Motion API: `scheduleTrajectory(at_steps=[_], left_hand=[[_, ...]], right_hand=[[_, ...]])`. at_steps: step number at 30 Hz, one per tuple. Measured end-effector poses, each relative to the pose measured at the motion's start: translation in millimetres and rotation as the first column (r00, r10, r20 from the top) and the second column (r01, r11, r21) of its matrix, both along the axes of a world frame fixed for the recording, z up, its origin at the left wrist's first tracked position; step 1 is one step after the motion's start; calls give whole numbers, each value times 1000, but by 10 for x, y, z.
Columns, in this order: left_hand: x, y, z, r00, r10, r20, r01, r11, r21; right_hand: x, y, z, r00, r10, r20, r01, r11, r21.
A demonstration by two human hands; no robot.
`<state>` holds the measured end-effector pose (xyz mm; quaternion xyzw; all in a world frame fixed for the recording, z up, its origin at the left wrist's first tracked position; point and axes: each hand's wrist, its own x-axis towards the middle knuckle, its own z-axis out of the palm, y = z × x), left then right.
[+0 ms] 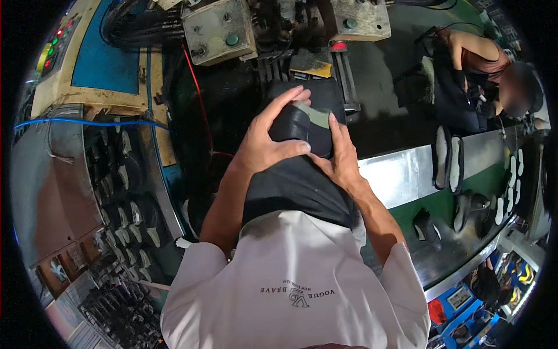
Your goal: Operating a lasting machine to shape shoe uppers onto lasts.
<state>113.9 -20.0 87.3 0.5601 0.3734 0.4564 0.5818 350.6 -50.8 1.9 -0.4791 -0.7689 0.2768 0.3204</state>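
Over my lap, both hands hold a black shoe upper (290,123) with a pale grey-green band along its far edge. My left hand (268,136) is wrapped round the left side, its thumb lying across the near part and its fingers at the far edge. On the right side my right hand (342,154) grips it, with fingertips against the end of the pale band and the thumb beneath the near edge. The underside of the piece is hidden by my hands and the dark cloth on my lap.
Ahead stands a machine with grey control boxes (220,34) and a red button (338,46). A conveyor (401,224) at right carries dark shoes (428,229) and pale insoles (510,195). Another person (479,58) sits beyond. Racked shoes (139,221) and a blue hose (99,122) are left.
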Motion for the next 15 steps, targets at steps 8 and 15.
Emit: scheduleTrajectory(at_steps=[8,15], left_hand=[[87,-113,39,950,139,-279,-130,990,50],[-117,135,-209,970,189,-150,-208,971,-116]], right_hand=[[-24,-118,-189,1000,21,22,-22,999,38],[-144,147,84,982,74,175,-49,988,-144]])
